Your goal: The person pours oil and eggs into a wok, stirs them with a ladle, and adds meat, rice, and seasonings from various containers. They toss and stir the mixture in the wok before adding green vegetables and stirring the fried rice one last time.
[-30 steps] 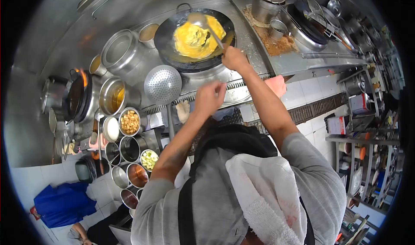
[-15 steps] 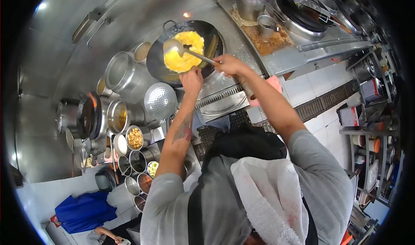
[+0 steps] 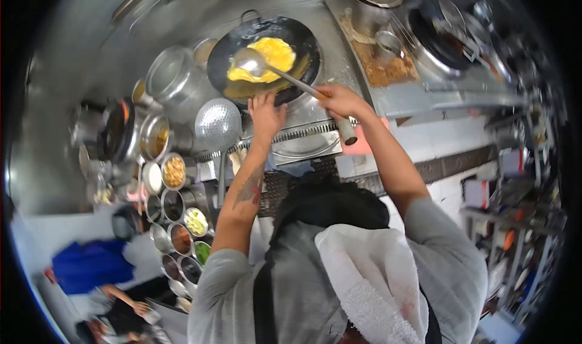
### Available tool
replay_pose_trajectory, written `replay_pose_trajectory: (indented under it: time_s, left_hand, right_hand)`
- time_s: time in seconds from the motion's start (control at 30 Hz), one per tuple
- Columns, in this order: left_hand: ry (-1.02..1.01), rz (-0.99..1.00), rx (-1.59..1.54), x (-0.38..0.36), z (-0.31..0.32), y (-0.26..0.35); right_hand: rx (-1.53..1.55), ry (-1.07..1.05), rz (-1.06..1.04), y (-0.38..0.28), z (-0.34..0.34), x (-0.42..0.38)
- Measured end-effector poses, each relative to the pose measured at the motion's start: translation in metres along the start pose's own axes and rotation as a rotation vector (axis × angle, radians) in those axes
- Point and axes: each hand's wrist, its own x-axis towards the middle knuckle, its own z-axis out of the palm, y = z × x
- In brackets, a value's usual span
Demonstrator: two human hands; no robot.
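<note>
My right hand (image 3: pixel 342 101) is closed round the handle of a ladle (image 3: pixel 291 80), whose butt end shows below the hand. The ladle's bowl rests over a yellow sheet of egg (image 3: pixel 276 51) in a black wok (image 3: pixel 303 53). At the wok's near rim is my left hand (image 3: pixel 265 116), its fingers spread and pointing toward the rim. A perforated skimmer (image 3: pixel 218 124) lies just left of that hand, its long handle running back toward me.
To the left stand a large metal pot (image 3: pixel 170 77) and several tubs of ingredients, including golden chunks (image 3: pixel 174 172). A pink cloth (image 3: pixel 361 141) lies below my right hand. Right of the wok is a brown board (image 3: pixel 388 71). Another person's hand (image 3: pixel 140 308) shows lower left.
My left hand has gone from closed at the wok's rim to spread fingers there. The egg lies more to the wok's far right, and the ladle's bowl covers its near left part.
</note>
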Motion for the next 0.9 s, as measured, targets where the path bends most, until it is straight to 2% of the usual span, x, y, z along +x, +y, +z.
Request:
replay_pose_trajectory:
  time_s: [0.03,0.07,0.1,0.13,0.17,0.2,0.23,0.3,0.33,0.37,0.43,0.47,0.53,0.57,0.63,0.67,0.73,0.77,0.83,0.9]
  left_hand:
    - [0.014,0.039,0.007,-0.009,-0.006,0.003]
    - [0.05,-0.039,0.003,-0.015,-0.014,0.006]
    - [-0.05,-0.045,-0.037,-0.02,-0.026,0.009]
    - [-0.146,-0.046,-0.085,-0.024,-0.032,0.012]
    - [-0.109,-0.118,-0.095,-0.024,-0.031,0.01]
    - [-0.093,-0.103,-0.127,-0.025,-0.028,0.006]
    - [-0.102,-0.054,-0.159,-0.027,-0.029,0.005]
    - [-0.113,-0.071,-0.192,-0.023,-0.029,0.005]
    - [-0.136,-0.088,-0.205,-0.023,-0.029,0.004]
    - [-0.157,-0.112,-0.219,-0.023,-0.028,0.002]
    - [-0.198,-0.135,-0.232,-0.024,-0.032,-0.006]
    - [-0.178,-0.09,-0.285,-0.025,-0.027,-0.015]
    - [-0.165,-0.039,-0.336,-0.026,-0.027,-0.022]
    - [-0.154,-0.015,-0.341,-0.026,-0.026,-0.023]
    - [-0.174,0.035,-0.349,-0.027,-0.027,-0.023]
    - [-0.149,0.033,-0.346,-0.024,-0.027,-0.022]
    - [-0.163,0.037,-0.336,-0.025,-0.028,-0.022]
    - [-0.168,0.053,-0.336,-0.022,-0.029,-0.023]
    - [-0.215,0.048,-0.36,-0.021,-0.031,-0.026]
    - [-0.232,0.067,-0.368,-0.019,-0.034,-0.029]
  right_hand:
    - [-0.122,0.066,-0.049,-0.004,-0.003,-0.018]
    - [-0.248,0.115,-0.108,-0.013,-0.002,-0.025]
    - [-0.306,0.047,-0.127,-0.02,0.01,-0.014]
    - [-0.53,0.206,-0.117,-0.024,0.027,0.0]
    - [-0.744,0.379,-0.125,-0.031,0.043,0.013]
    - [-0.79,0.358,0.021,-0.05,0.062,0.022]
    - [-0.798,0.338,0.028,-0.041,0.07,0.034]
    - [-0.598,0.327,-0.161,-0.012,0.07,0.061]
    - [-0.268,0.196,-0.106,-0.008,0.068,0.055]
    - [-0.278,0.211,-0.103,-0.002,0.06,0.046]
    - [0.362,0.019,0.26,0.005,0.049,0.018]
    - [0.353,0.019,0.26,0.003,0.041,0.004]
    - [0.684,0.018,0.333,-0.008,0.031,-0.018]
    - [0.692,0.024,0.334,-0.006,0.042,-0.002]
    - [-0.091,0.284,0.01,0.0,0.078,0.049]
    - [-0.084,0.293,0.015,-0.007,0.083,0.062]
    - [0.318,0.177,0.12,-0.02,0.09,0.068]
    - [0.327,0.192,0.118,-0.021,0.081,0.061]
    - [0.65,-0.051,0.238,-0.015,0.05,0.029]
    - [0.683,-0.039,0.267,-0.032,0.044,-0.006]
